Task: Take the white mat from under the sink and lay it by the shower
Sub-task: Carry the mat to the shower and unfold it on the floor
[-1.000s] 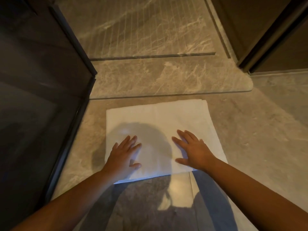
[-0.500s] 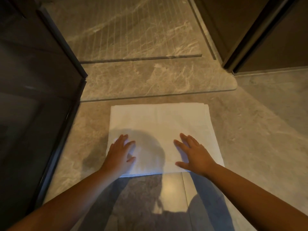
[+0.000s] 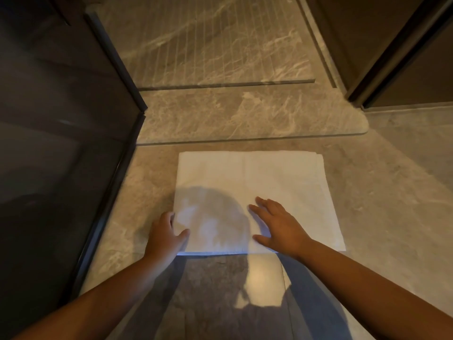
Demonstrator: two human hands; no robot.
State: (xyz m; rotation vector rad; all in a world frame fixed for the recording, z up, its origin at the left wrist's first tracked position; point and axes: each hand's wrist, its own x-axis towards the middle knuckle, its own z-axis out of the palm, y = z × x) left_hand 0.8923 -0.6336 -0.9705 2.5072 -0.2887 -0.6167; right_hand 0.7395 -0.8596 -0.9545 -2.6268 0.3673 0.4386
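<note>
The white mat [image 3: 255, 185] lies flat on the marble floor, folded, just in front of the shower's raised threshold [image 3: 245, 119]. My right hand [image 3: 277, 227] rests palm down on the mat's near half, fingers spread. My left hand [image 3: 165, 235] is at the mat's near left corner; its fingers curl around the left edge and the thumb lies on top of the fabric. A round shadow falls on the mat between the two hands.
A dark glass shower panel with a black frame [image 3: 117, 182] stands close on the left. The grooved shower floor [image 3: 208, 45] lies beyond the threshold. A dark door frame [image 3: 382, 60] is at the far right. Marble floor [image 3: 392, 192] spreads to the right.
My left hand slid from the top of the mat to its left edge and curled around it. My right hand stayed flat on the mat.
</note>
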